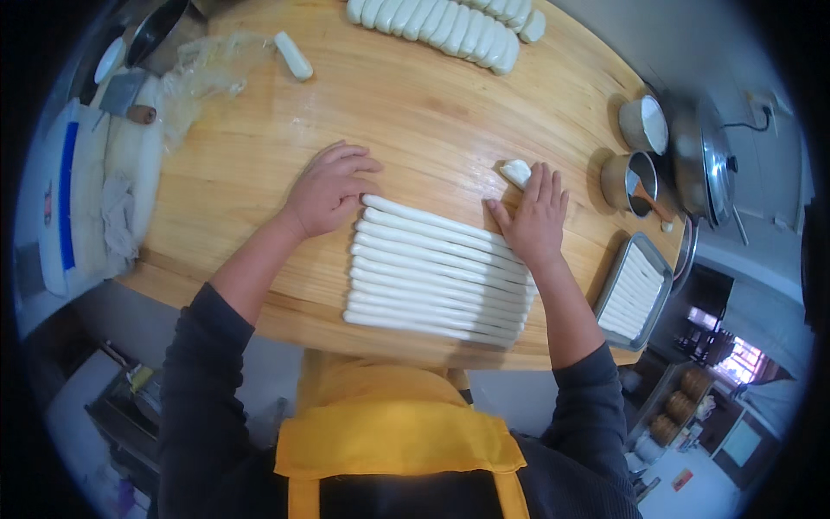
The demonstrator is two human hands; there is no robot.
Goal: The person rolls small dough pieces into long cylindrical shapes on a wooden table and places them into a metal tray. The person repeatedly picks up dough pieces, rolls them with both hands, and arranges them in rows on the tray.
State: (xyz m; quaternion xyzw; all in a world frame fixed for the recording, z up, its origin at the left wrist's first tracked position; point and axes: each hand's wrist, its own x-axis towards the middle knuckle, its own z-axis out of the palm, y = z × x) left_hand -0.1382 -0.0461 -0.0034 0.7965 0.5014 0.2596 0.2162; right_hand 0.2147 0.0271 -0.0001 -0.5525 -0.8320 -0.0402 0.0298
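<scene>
Several long white dough ropes (pixel 441 272) lie side by side on the wooden table in front of me. My left hand (pixel 331 188) rests by the left end of the farthest rope, thumb close to its tip and fingers spread, gripping nothing. Past the right ends of the far ropes, my right hand (pixel 539 207) lies palm down with its thumb apart. Its fingertips are beside a small dough lump (pixel 516 172), and whether they touch it I cannot tell. The palm and wrist hide the right ends of some ropes.
Rows of thick dough pieces (pixel 434 29) lie at the far edge, and a single piece (pixel 294 57) beside crumpled plastic film (pixel 207 78). On the right stand a metal tray (pixel 663 285) of dough strips, a pot with a wooden-handled tool (pixel 648 194), a white-filled container (pixel 643 124) and a lidded pot (pixel 707 156).
</scene>
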